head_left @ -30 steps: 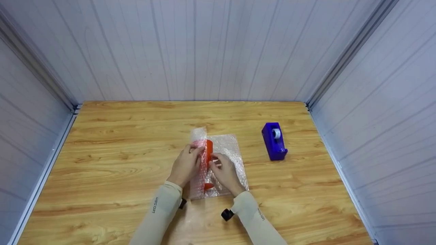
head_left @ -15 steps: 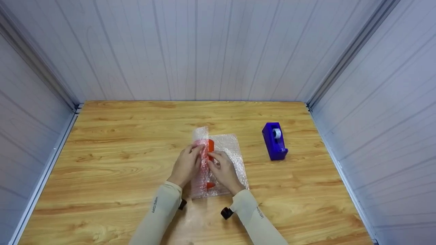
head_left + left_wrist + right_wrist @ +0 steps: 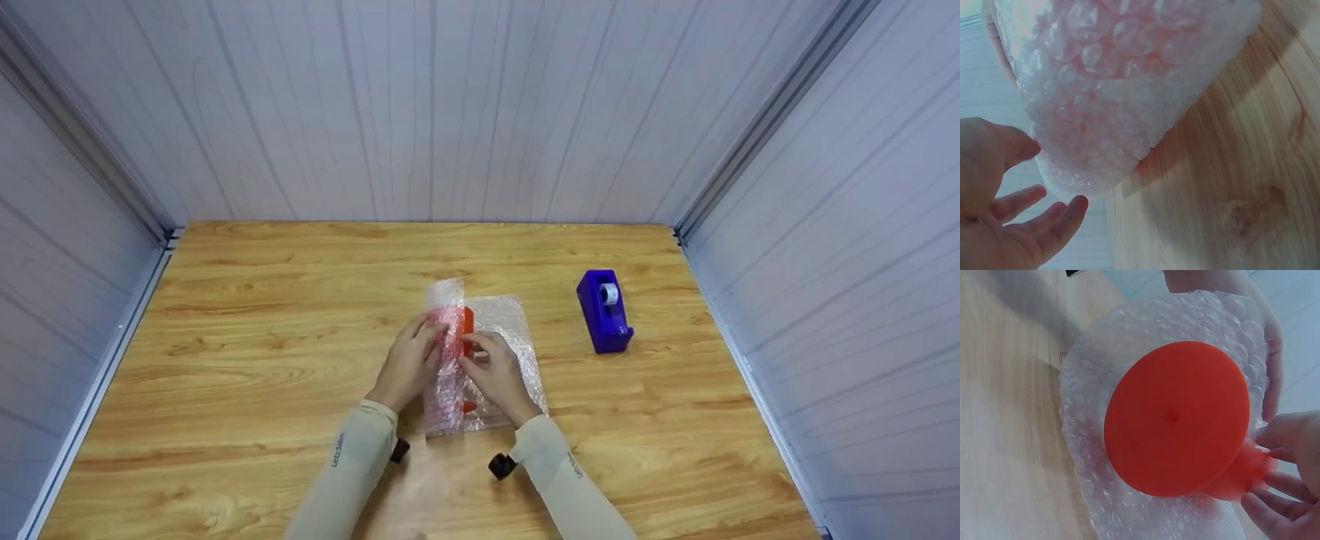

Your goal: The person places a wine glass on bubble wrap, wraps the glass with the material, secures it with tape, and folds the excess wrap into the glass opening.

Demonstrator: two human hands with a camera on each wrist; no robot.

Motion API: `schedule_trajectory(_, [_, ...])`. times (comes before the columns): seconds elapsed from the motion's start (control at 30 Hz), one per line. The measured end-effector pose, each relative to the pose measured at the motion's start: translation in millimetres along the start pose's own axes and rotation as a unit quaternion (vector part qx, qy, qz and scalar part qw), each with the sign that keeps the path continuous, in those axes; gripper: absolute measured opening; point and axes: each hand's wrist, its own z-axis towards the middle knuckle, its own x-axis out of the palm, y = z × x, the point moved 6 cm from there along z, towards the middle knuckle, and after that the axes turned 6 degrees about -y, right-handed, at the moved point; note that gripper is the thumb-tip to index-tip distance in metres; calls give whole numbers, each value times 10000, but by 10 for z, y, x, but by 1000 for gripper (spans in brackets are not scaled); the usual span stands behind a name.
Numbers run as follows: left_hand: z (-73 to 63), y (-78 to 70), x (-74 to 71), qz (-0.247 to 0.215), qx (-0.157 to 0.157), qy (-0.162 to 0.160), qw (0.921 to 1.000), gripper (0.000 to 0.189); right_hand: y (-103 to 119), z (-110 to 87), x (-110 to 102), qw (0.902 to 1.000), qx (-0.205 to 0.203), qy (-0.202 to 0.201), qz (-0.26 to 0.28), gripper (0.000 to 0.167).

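A sheet of clear bubble wrap (image 3: 508,319) lies mid-table, its left part folded over a red object (image 3: 469,318) whose right side still shows. In the right wrist view the object has a round flat disc (image 3: 1179,416) at its near end, with a narrower red part beyond. My left hand (image 3: 409,364) rests on the folded wrap, its fingers loosely bent; the left wrist view shows the thumb touching the wrap (image 3: 1100,107). My right hand (image 3: 499,371) holds the object's right side between thumb and fingers, its thumb at the wrap's edge. The object's left side is covered.
A blue tape dispenser (image 3: 602,319) with a roll of tape (image 3: 609,294) stands to the right of the wrap. Pale panel walls enclose the wooden table (image 3: 262,300) at the back, left and right.
The folded wrap has shifted slightly rightward with the red object and covers more of it. My left hand stays almost in place; my right fingertips have moved slightly up along the object.
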Motion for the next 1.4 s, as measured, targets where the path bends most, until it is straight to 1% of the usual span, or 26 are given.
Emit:
schedule_trajectory(0.27, [17,4,43,38,-184,338,9993,35,-71,1,-26,9996,179,-45,201,29])
schedule_trajectory(0.4, [34,-12,66,230,-127,429,9987,35,-89,8,-56,9992,262,-88,305,27])
schedule_trajectory(0.5, [47,-29,80,429,50,374,9984,34,-108,13,-74,9989,347,-95,288,27])
schedule_trajectory(0.6, [57,-39,86,545,167,293,9979,32,-130,17,-85,9992,368,-85,154,27])
schedule_trajectory(0.77, [51,-58,88,583,201,321,9976,32,-158,7,-107,9988,457,-136,-104,26])
schedule_trajectory(0.87, [43,-72,90,615,239,324,9973,33,-161,6,-107,9985,519,-120,-112,26])
schedule_trajectory(0.93, [43,-82,97,582,314,265,9975,33,-156,7,-105,9986,517,-112,-71,26])
schedule_trajectory(1.07, [37,-106,104,422,475,15,9980,32,-155,9,-104,9987,492,-117,37,26])
schedule_trajectory(1.17, [29,-123,103,337,491,-101,9982,31,-166,4,-105,9985,523,-112,94,27])
schedule_trajectory(1.23, [29,-134,111,324,465,-76,9984,32,-176,3,-108,9984,538,-113,107,27])
schedule_trajectory(1.4, [46,-141,164,418,409,119,9982,33,-204,11,-124,9982,571,-154,49,26])
